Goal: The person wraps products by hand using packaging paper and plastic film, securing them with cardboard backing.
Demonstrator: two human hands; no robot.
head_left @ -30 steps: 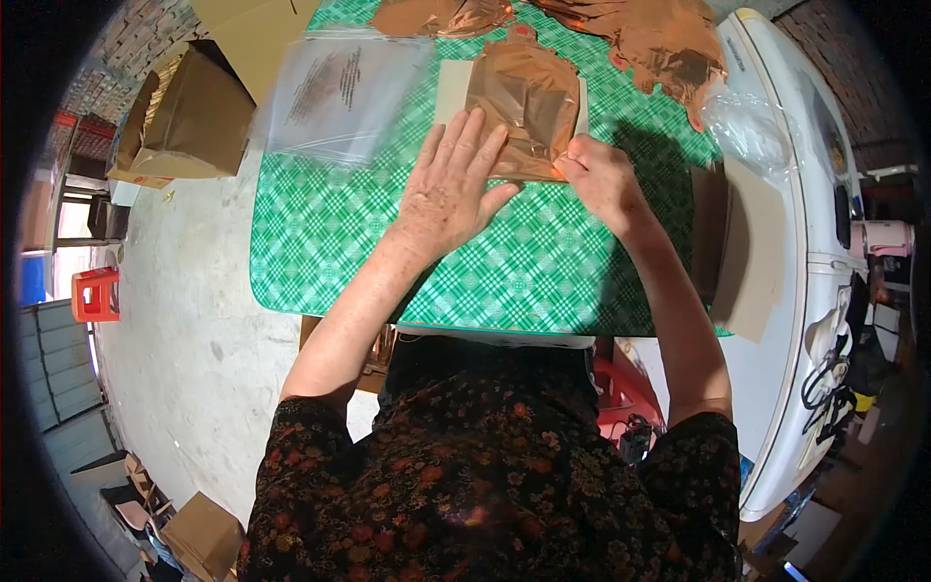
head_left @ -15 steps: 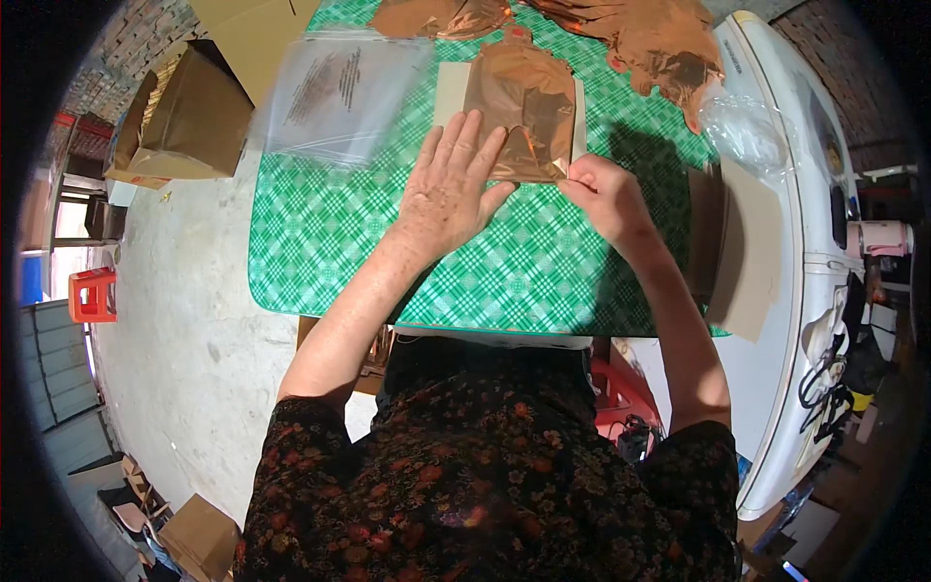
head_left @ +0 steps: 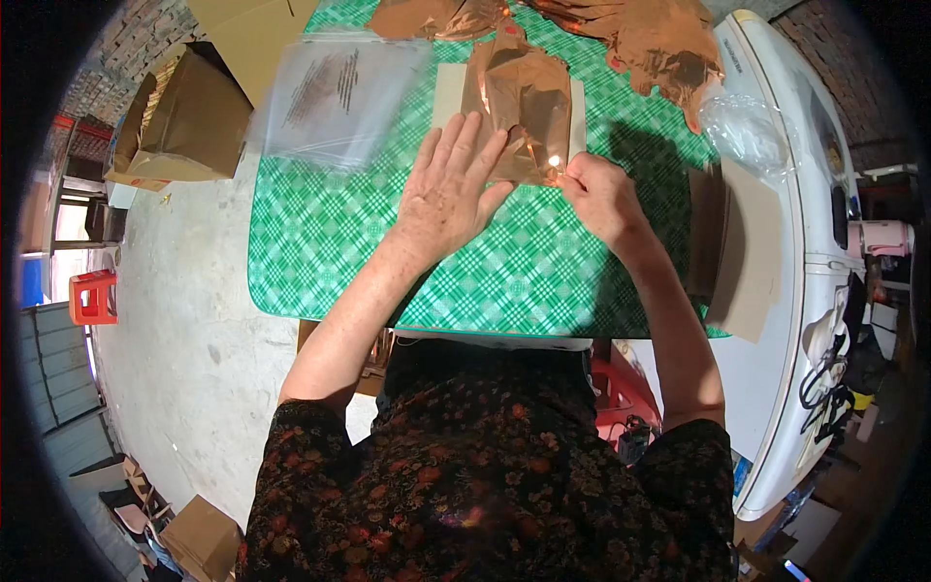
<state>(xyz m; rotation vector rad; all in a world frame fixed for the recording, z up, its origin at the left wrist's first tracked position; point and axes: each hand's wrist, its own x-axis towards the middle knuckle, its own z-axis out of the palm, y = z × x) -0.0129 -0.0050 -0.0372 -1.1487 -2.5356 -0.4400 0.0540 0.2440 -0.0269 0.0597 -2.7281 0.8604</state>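
Observation:
A flat copper-coloured foil balloon (head_left: pixel 539 92), shiny and creased, lies over a pale card sheet (head_left: pixel 449 89) on the green checked tablecloth (head_left: pixel 465 262). My left hand (head_left: pixel 446 184) rests flat with fingers stretched out, its fingertips over the card and the balloon's left side. At the balloon's near right corner, my right hand (head_left: pixel 601 194) pinches the foil between thumb and fingers. Bright light glints off the foil beside that pinch.
Clear plastic bags (head_left: pixel 335 102) lie at the table's left. More copper foil balloons (head_left: pixel 659 48) spread along the far side. A crumpled clear bag (head_left: pixel 747 136) and cardboard (head_left: pixel 752 252) sit at the right, by a white fridge (head_left: pixel 786 107). An open cardboard box (head_left: pixel 199 121) stands left.
The foil has shifted slightly to the left and creased differently, with a brighter glint near my right hand. My right hand keeps its pinch, and the left hand stays nearly still.

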